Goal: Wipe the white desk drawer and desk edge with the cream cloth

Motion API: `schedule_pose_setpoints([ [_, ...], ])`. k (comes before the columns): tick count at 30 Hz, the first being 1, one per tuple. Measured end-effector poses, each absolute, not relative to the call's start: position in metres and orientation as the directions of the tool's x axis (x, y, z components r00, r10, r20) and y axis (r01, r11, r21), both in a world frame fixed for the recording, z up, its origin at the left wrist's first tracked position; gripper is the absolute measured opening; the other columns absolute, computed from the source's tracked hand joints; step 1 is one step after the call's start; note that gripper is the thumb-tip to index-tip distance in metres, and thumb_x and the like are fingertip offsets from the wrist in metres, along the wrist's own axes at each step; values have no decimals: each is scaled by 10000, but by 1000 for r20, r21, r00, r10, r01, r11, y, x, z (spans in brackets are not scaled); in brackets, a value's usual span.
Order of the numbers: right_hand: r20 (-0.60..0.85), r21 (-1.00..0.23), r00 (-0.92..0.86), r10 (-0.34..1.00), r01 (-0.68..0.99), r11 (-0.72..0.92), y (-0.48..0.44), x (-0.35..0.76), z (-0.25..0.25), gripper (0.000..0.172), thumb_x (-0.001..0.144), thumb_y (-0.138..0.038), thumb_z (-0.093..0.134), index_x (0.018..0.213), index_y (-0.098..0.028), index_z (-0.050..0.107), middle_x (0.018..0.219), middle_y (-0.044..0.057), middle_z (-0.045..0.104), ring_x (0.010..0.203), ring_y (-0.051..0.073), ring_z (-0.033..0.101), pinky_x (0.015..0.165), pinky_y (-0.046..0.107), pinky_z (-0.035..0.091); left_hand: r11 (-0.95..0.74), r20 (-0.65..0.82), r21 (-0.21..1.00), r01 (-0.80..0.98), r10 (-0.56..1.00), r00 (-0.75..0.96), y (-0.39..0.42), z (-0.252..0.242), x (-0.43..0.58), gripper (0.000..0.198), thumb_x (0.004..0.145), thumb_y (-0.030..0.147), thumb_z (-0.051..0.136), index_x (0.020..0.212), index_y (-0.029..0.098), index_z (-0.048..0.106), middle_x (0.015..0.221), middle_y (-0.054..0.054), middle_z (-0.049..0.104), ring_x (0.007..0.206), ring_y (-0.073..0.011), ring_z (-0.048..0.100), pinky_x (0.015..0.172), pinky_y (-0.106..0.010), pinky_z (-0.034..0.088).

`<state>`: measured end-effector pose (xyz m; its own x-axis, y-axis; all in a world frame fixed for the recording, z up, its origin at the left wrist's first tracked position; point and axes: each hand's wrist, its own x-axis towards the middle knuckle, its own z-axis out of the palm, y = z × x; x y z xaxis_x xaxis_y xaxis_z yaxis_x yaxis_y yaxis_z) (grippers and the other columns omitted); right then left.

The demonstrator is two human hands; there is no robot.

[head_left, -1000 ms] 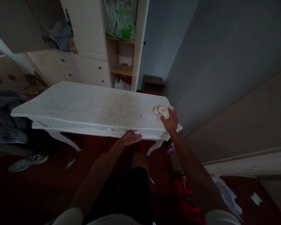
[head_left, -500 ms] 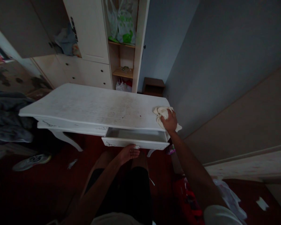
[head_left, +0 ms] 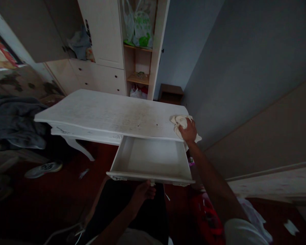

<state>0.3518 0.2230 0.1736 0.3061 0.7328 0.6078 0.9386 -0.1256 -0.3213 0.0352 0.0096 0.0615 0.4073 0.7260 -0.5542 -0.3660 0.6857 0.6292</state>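
A white table (head_left: pixel 104 110) with a stained top stands in front of me. Its right drawer (head_left: pixel 150 160) is pulled far out, and nothing shows inside. My left hand (head_left: pixel 142 191) is closed on the drawer's handle at the front edge, fingers curled under it. My right hand (head_left: pixel 188 131) presses a crumpled cream cloth (head_left: pixel 180 121) on the table's right corner, fingers closed over it.
A white wardrobe (head_left: pixel 102 41) with open shelves and plastic bags (head_left: pixel 140 23) stands behind the table. A grey wall (head_left: pixel 244 68) runs close on the right. Dark clothes (head_left: pixel 15 119) lie left, a shoe (head_left: pixel 43 169) on the red floor, and red items (head_left: pixel 206 214) by my right leg.
My left hand has pulled the drawer from shut to far out. The right hand has stayed on the cloth at the table corner. The camera shifted slightly.
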Motion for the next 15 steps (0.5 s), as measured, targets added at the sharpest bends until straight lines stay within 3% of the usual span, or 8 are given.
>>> schedule_pose_setpoints([
  [8,600,-347,341,724,926,-149,219,348,174,603,830,-441,539,1373,-193,457,1416,160,469,1251,314,507,994,441,464,700,-567,638,-319,708,420,-13,29,28,692,408,722,825,741,130,691,720,-88,739,617,-179,673,593,-298,540],
  [15,609,-348,345,714,925,-150,219,348,174,604,831,-451,531,1375,-202,450,1392,160,483,1244,319,503,988,465,457,654,-543,701,-285,748,381,-30,-9,22,810,394,799,764,815,109,721,747,-122,736,649,-201,674,634,-338,539],
])
